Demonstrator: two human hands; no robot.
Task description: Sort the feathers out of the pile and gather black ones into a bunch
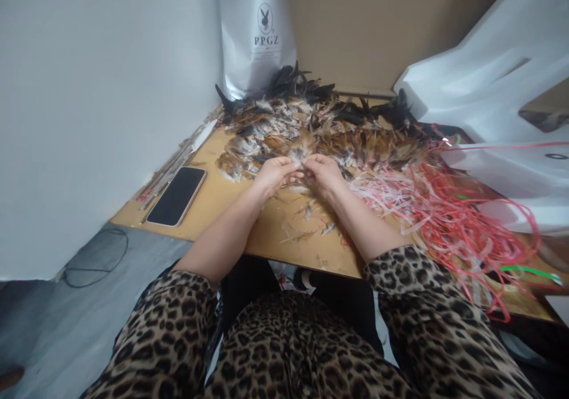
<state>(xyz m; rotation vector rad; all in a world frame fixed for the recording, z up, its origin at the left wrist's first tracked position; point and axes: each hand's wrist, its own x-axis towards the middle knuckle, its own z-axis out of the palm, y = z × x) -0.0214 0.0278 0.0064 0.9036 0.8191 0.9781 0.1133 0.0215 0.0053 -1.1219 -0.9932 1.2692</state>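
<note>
My left hand (pixel 276 172) and my right hand (pixel 326 172) meet over the wooden table (pixel 231 209), fingers pinched together on a small bunch of brown feathers (pixel 303 157) between them. Just behind the hands lies a wide heap of brown, white and black feathers (pixel 311 129). Loose feather bits (pixel 306 221) are scattered on the table in front of my wrists.
A black phone (pixel 178 195) lies at the left of the table beside thin rods (pixel 171 165). A tangle of red and pink plastic strings (pixel 444 209) covers the right side. A silver bag (pixel 258 31) and white bags (pixel 498 91) stand behind. A cable (pixel 95 259) lies on the floor.
</note>
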